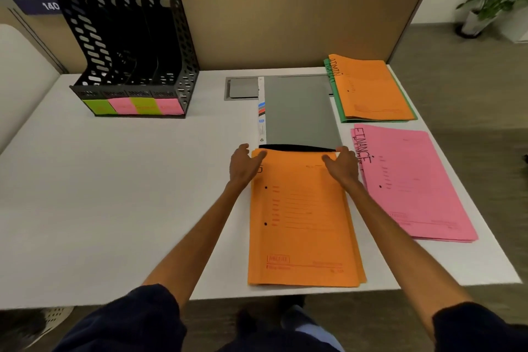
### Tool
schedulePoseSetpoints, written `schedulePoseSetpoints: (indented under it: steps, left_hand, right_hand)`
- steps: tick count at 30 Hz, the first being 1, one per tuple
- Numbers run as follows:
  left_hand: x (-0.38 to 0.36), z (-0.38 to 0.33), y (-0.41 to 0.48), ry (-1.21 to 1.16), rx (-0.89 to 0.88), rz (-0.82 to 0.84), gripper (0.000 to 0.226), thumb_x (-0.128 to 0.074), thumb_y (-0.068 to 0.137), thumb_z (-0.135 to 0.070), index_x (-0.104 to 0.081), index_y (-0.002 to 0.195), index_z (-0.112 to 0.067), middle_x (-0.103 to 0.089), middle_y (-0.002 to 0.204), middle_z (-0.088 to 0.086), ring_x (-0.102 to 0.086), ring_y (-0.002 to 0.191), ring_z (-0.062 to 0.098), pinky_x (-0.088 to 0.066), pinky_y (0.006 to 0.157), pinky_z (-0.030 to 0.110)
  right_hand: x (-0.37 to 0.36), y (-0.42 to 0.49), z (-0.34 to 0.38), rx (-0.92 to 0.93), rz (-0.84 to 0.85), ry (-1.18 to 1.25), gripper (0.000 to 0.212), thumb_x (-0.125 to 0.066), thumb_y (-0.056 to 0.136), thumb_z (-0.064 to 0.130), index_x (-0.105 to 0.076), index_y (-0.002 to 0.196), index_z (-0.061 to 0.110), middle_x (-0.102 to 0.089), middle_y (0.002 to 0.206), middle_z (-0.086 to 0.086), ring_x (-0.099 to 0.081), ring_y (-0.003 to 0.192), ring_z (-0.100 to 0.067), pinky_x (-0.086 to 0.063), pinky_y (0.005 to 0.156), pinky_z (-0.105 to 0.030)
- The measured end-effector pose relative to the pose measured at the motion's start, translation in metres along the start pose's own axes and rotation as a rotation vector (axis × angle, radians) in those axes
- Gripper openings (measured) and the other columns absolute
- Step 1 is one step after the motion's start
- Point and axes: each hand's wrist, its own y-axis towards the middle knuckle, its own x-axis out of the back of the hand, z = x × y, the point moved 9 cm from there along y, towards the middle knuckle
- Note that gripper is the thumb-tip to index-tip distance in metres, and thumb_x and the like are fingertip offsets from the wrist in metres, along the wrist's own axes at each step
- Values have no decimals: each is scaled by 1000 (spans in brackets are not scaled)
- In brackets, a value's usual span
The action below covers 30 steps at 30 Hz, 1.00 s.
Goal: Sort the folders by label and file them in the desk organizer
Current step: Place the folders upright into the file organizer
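A stack of orange folders lies on the white desk in front of me. My left hand holds its top left corner and my right hand holds its top right corner, thumbs lying on the top sheet. Just beyond the stack lies a grey folder. To the right a pink pile labelled FINANCE rests flat. Behind that pile, an orange folder labelled ADMIN sits on a green one. The black desk organizer with green and pink labels stands at the back left.
A tan partition closes the desk's far side. A grey cable hatch is set into the desk beside the grey folder. The white desk extends bare to the left. Potted plants stand on the floor at far right.
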Motion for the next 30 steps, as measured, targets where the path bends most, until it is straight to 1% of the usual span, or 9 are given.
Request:
schedulePoseSetpoints:
  steps: [3,6,9,11,15,19,22,25,30]
  left_hand:
    - [-6,-9,25,-4,20,4,69,-64,90,-43,-42,140,-2,-52,141,15,-51,128,31,-44,95,32]
    - [-15,-11,48,4,81,41,76,-64,89,-46,-36,144,-1,-47,145,16,-46,132,31,-42,102,35]
    - [-27,-10,68,13,133,89,71,-64,89,-46,-41,138,-1,-52,138,15,-52,126,29,-43,90,30]
    - [-35,-11,80,-9,146,119,62,-66,89,-43,-48,130,-1,-57,132,16,-57,118,30,-49,89,33]
    - [-46,-14,95,-1,137,190,57,-72,86,-35,-52,125,1,-61,125,17,-63,110,32,-55,92,42]
    - [-45,-23,107,-20,77,181,54,-73,86,-28,-52,125,1,-61,125,17,-63,111,32,-55,93,43]
    - [-39,-36,118,-51,23,130,50,-73,86,-24,-54,126,1,-61,124,17,-62,113,31,-55,92,40]
    - [-33,-53,132,-102,-22,78,48,-71,87,-23,-56,127,-1,-61,125,17,-63,112,30,-54,85,32]
    - [-36,-61,151,-139,-15,49,48,-70,88,-20,-54,130,-1,-60,128,16,-62,113,33,-52,83,29]
  right_hand:
    - [-3,34,7,-4,47,-17,64,-65,89,37,-43,137,3,-49,133,-22,-46,124,-37,-45,99,-43]
    - [-10,62,6,-55,96,-80,71,-65,86,45,-40,137,3,-47,135,-22,-45,125,-38,-45,100,-48]
    - [-16,80,6,-68,101,-162,78,-65,81,53,-39,136,4,-44,137,-22,-39,129,-39,-40,103,-48]
    - [-18,89,7,-78,89,-180,83,-68,78,54,-37,136,5,-42,137,-22,-37,129,-39,-39,102,-48]
    - [-19,105,2,-183,94,-78,89,-80,69,47,-37,134,2,-39,138,-23,-35,131,-39,-41,102,-47]
    - [-15,123,10,-146,54,57,92,-87,65,34,-37,133,0,-38,137,-22,-35,129,-37,-44,100,-42]
    - [-12,139,23,-110,23,111,97,-88,66,31,-33,139,1,-33,142,-21,-29,133,-37,-39,102,-42]
    - [-15,159,33,-113,48,164,99,-87,67,32,-31,142,0,-28,145,-20,-26,136,-36,-36,106,-43]
    - [-23,189,43,-112,80,157,93,-87,67,33,-36,138,0,-32,142,-20,-28,134,-37,-36,106,-40]
